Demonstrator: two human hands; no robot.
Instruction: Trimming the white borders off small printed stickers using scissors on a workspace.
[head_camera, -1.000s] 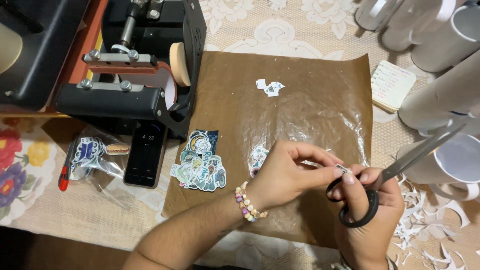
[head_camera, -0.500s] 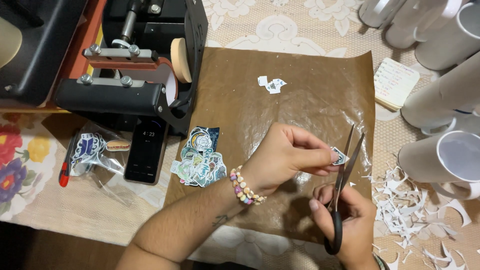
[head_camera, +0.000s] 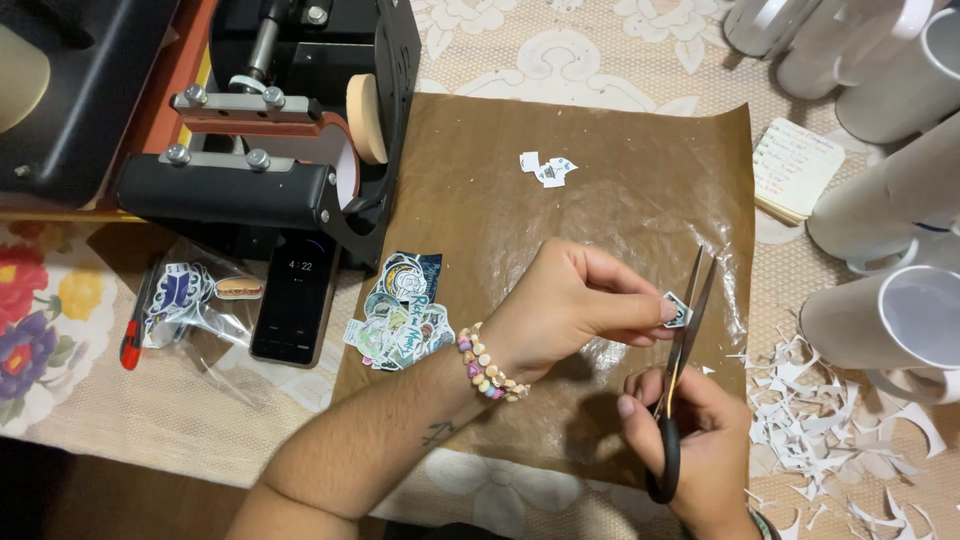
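Note:
My left hand (head_camera: 575, 305), with a bead bracelet on the wrist, pinches a tiny printed sticker (head_camera: 677, 310) between thumb and fingers. My right hand (head_camera: 700, 450) grips black-handled scissors (head_camera: 682, 350), blades pointing up and away, slightly parted around the sticker's edge. Both hands hover over a brown sheet of paper (head_camera: 600, 200) on the table. A heap of cut stickers (head_camera: 398, 315) lies at the sheet's left edge. Two or three small cut pieces (head_camera: 547, 168) lie near its far side.
A black mug press machine (head_camera: 280, 130) stands at the upper left. A phone (head_camera: 296, 298), a clear bag of stickers (head_camera: 190, 295) and a red pen (head_camera: 132, 345) lie below it. White mugs (head_camera: 900, 320) and a notepad (head_camera: 797, 168) sit right; white paper scraps (head_camera: 830, 420) litter the lower right.
The scissors swung from pointing far right to pointing up beside the sticker. My right hand dropped lower; my left hand turned the sticker toward the blades.

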